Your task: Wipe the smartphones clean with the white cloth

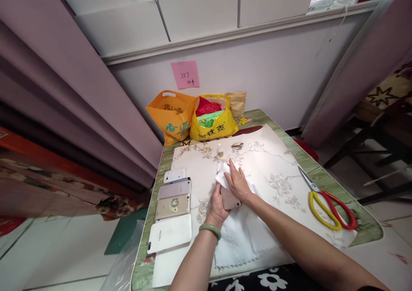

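My left hand (219,206), with a green bangle on its wrist, grips the side of a pinkish phone (229,200) above the table. My right hand (237,182) presses a white cloth (222,176) onto the phone's upper part, its fingers stretched over the cloth. A larger white cloth (234,239) lies under and in front of the phone. Just beyond the hands stands a small bottle (219,150), with folded glasses (237,146) to its right. Several phones form a column at the left, among them a white one (170,234) and a gold one (172,207).
Large scissors (325,201) with red and yellow handles lie at the table's right. An orange bag (175,115), a stuffed yellow bag (214,119) and a brown pouch (237,104) stand along the back by the wall. A flowered white sheet (273,158) covers much of the green table (367,222).
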`<state>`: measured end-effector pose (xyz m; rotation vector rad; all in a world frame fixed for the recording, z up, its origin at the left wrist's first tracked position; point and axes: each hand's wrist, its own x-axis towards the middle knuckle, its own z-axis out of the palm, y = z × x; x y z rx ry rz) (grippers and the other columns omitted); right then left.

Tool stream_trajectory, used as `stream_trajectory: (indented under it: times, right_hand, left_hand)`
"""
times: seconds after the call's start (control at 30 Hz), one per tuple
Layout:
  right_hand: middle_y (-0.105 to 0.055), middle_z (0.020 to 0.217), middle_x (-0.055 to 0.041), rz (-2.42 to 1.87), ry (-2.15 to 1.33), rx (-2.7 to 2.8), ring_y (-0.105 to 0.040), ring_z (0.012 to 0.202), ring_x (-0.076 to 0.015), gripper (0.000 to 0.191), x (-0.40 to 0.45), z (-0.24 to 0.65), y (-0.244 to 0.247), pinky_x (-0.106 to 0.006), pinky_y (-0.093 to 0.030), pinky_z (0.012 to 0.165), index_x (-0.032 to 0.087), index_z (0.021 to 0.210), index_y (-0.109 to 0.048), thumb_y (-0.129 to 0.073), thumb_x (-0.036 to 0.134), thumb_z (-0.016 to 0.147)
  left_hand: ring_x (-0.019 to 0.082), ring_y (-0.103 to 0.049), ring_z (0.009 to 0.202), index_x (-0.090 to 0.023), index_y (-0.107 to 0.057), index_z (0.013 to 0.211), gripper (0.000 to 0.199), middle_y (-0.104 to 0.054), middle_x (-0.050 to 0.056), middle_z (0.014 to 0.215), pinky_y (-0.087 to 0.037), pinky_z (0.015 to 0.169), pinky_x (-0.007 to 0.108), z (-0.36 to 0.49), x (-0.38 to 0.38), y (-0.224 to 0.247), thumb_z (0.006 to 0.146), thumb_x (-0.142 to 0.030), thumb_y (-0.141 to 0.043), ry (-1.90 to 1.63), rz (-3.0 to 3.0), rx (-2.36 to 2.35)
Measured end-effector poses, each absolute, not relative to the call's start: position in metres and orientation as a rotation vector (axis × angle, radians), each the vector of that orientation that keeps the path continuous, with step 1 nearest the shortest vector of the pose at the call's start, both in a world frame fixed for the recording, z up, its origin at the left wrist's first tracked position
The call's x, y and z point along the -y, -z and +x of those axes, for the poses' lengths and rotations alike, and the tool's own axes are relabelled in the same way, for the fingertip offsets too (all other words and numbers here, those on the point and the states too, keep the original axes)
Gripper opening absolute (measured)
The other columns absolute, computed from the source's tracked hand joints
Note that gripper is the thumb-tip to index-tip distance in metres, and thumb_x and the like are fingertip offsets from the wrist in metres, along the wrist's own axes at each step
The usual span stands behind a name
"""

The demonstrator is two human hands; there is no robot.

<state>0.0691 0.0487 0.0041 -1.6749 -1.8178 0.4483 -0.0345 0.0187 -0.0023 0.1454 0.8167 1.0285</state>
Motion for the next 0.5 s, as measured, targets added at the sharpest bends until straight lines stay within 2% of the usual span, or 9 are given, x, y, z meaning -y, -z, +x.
stream_trajectory:
  times: [0.13,0.3,0.4,0.5]
  right_hand:
    - [-0.034,0.154,-0.0153,-1.654,-0.408,1.836,-0.032,0.142,-0.0236,0.064,-0.017,0.064,0.006,-0.054,-0.015,0.117,0.014,0.154,0.010,-0.021,0.035,0.102]
    - [-0.022,0.159,-0.0117,-1.642,-0.320,1.878,-0.024,0.145,-0.0229,0.064,0.024,0.065,0.019,-0.051,-0.020,0.117,0.019,0.154,0.013,-0.022,0.034,0.102]
    - [-0.026,0.158,-0.0097,-1.639,-0.304,1.842,-0.028,0.144,-0.0225,0.063,0.033,0.067,0.027,-0.047,-0.026,0.116,0.021,0.155,0.007,-0.024,0.035,0.102]
    - [-0.034,0.155,-0.0090,-1.633,-0.300,1.784,-0.035,0.140,-0.0238,0.061,0.032,0.070,0.032,-0.046,-0.032,0.114,0.021,0.156,-0.006,-0.027,0.038,0.101]
  left_hand:
    - [0.023,-0.067,0.105,-0.016,-0.065,0.119,0.043,-0.073,0.009,0.111,-0.050,0.096,0.033,-0.033,-0.019,0.002,0.088,-0.045,-0.056,-1.091,0.155,-0.724]
    - [0.024,-0.064,0.111,-0.013,-0.064,0.121,0.052,-0.071,0.011,0.116,-0.046,0.102,0.034,-0.036,-0.019,0.004,0.086,-0.051,-0.058,-1.056,0.133,-0.674]
    - [0.026,-0.064,0.112,-0.011,-0.064,0.120,0.055,-0.071,0.014,0.113,-0.046,0.102,0.036,-0.034,-0.019,0.004,0.086,-0.054,-0.057,-1.021,0.133,-0.664]
    - [0.025,-0.064,0.111,-0.014,-0.063,0.120,0.051,-0.072,0.012,0.112,-0.046,0.101,0.035,-0.029,-0.017,0.003,0.085,-0.051,-0.060,-1.135,0.167,-0.746]
